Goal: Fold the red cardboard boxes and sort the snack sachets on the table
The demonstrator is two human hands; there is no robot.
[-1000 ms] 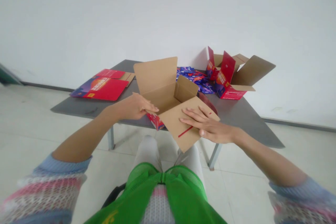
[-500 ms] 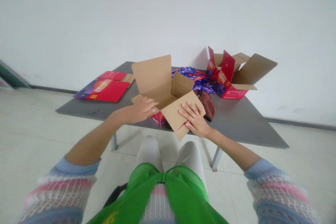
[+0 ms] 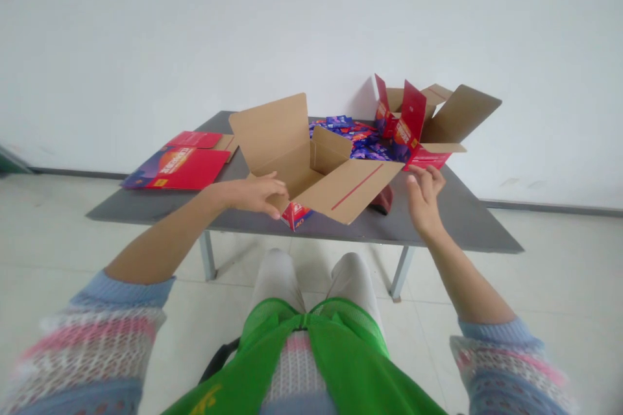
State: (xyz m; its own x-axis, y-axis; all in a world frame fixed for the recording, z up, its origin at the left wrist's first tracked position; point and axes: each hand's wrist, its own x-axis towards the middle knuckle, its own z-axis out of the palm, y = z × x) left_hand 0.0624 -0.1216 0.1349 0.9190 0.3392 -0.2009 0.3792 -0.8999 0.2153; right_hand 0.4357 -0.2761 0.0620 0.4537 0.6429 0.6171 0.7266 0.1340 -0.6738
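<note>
An open cardboard box (image 3: 311, 162), brown inside and red outside, stands at the near edge of the grey table (image 3: 452, 220) with its flaps spread. My left hand (image 3: 253, 194) rests on the box's near-left flap, fingers curled over it. My right hand (image 3: 424, 198) hovers above the table to the right of the box, fingers spread, holding nothing. It is just below the near flap of a second open red box (image 3: 428, 130). A pile of blue and purple packets (image 3: 360, 139) lies between the two boxes.
Flat red and blue carton sheets (image 3: 180, 162) lie on the table's left side. A dark red cloth (image 3: 384, 198) peeks out under the near box's right flap. A white wall runs behind the table. Pale floor tiles surround it; my knees are under the near edge.
My right hand has left the box's near-right flap and moved right, toward the second box. The freed flap has swung outward. My left hand stays on the left flap.
</note>
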